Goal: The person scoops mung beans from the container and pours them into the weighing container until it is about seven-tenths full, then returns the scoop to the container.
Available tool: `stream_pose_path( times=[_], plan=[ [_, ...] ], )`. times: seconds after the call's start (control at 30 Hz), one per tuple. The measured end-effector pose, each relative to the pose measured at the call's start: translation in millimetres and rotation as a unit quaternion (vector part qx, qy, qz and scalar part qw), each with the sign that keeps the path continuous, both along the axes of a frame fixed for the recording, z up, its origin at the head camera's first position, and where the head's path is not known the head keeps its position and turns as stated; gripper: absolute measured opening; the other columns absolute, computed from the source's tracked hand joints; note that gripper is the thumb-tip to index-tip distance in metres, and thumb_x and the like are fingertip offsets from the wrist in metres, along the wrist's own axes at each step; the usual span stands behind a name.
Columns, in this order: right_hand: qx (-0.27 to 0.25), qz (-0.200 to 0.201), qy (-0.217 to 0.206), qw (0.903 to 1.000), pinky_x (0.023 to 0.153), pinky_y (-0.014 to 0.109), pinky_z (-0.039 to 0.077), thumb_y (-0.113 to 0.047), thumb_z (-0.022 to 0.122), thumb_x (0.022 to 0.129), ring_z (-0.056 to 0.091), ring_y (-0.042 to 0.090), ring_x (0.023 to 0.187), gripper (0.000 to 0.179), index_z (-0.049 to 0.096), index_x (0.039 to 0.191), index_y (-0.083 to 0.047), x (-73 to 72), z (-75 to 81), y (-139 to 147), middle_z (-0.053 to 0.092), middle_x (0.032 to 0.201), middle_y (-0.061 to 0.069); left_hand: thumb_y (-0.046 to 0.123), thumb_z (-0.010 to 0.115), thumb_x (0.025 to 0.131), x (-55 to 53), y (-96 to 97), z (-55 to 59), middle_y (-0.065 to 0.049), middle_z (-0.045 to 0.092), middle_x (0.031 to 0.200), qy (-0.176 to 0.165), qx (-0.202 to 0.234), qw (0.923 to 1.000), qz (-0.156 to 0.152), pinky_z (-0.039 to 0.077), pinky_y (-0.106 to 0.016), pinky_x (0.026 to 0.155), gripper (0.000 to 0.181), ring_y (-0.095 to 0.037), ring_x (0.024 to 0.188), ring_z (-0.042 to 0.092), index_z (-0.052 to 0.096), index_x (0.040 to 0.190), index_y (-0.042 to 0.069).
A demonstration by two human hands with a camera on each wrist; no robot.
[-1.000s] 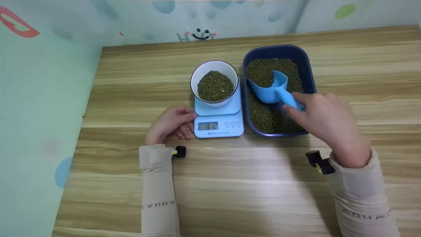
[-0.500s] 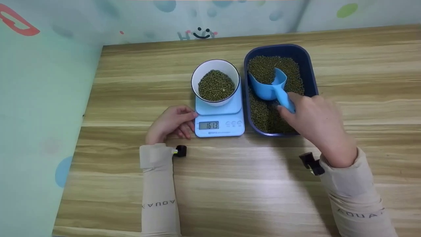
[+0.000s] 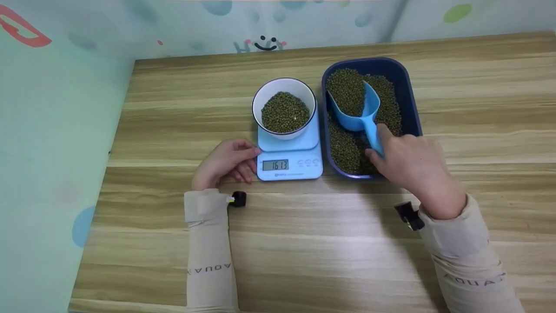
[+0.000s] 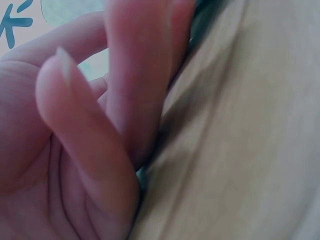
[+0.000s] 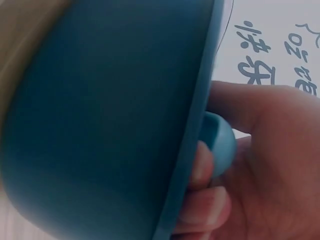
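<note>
In the head view, my right hand [image 3: 410,161] grips the handle of a light blue scoop [image 3: 371,104]. The scoop's bowl is heaped with small green beans [image 3: 347,91], apparently mung beans, and sits inside a dark blue tub [image 3: 415,113] of the same beans. The right wrist view shows the scoop's handle end [image 5: 225,145] between thumb and curled fingers, beside the tub's outer wall [image 5: 110,120]. My left hand [image 3: 228,161] rests on the table, fingers loosely bent, thumb tip at the left edge of a light blue kitchen scale [image 3: 295,171]. On the scale stands a white bowl [image 3: 286,85] of beans.
The wooden table [image 3: 304,243] meets a patterned wall covering [image 3: 312,26] at the back and a pale green one [image 3: 65,108] on the left. The tub stands close to the scale's right side. The scale's display [image 3: 276,165] shows the digits 1613.
My right hand has shifted left and slightly towards me, and the scoop has turned more upright and carries a bigger heap. The last display digit went from 2 to 3. My left hand stays put.
</note>
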State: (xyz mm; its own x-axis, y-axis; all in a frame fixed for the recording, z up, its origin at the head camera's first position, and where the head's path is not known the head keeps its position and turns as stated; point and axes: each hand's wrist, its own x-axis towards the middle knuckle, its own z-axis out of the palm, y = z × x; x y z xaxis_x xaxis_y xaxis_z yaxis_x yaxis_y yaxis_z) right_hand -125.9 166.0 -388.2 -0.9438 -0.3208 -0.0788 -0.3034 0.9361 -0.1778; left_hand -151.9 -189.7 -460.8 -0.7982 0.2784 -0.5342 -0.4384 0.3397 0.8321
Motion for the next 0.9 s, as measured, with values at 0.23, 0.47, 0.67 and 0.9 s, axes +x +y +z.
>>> stream_pose_path(
  times=[0.23,0.47,0.67,0.9],
  plan=[
    [0.000,0.000,-0.016,0.9999,0.035,0.039,0.029,-0.037,0.051,0.088,0.043,0.028,0.043,0.040,0.043,0.108,-0.003,-2.7,-0.6,2.2,0.045,0.054,0.010,0.032,0.060,0.086,-0.5,0.4,-0.1,-0.017,0.062,0.075,-0.005,0.009,0.9999,0.008,0.043,-0.023,0.038,0.034,-0.019,0.046,0.059,0.054,0.103,0.003],
    [-0.003,-0.004,-0.037,0.9993,0.037,0.038,0.030,-0.037,0.049,0.089,0.044,0.028,0.046,0.043,0.042,0.116,-0.004,-5.1,-0.6,3.7,0.046,0.057,0.009,0.026,0.056,0.089,1.3,3.7,11.0,-0.020,0.061,0.078,-0.014,0.008,0.9999,0.004,0.044,-0.023,0.039,0.028,-0.019,0.047,0.059,0.054,0.103,0.002],
    [0.004,-0.005,-0.018,0.9998,0.036,0.041,0.029,-0.033,0.059,0.084,0.044,0.030,0.046,0.033,0.045,0.095,-0.004,-8.0,-6.7,7.7,0.045,0.057,0.010,0.025,0.056,0.089,5.2,7.3,24.4,-0.020,0.061,0.078,-0.015,0.004,0.9999,-0.001,0.044,-0.023,0.040,0.027,-0.019,0.048,0.060,0.054,0.103,0.002],
    [0.014,-0.011,-0.019,0.9997,0.036,0.041,0.029,-0.033,0.064,0.080,0.045,0.031,0.047,0.036,0.043,0.088,-0.004,-9.1,-9.7,7.1,0.045,0.057,0.011,0.026,0.056,0.089,5.3,7.1,24.8,-0.021,0.061,0.080,-0.014,0.002,0.9999,-0.005,0.045,-0.024,0.041,0.028,-0.019,0.049,0.060,0.055,0.104,0.003]
  ],
)
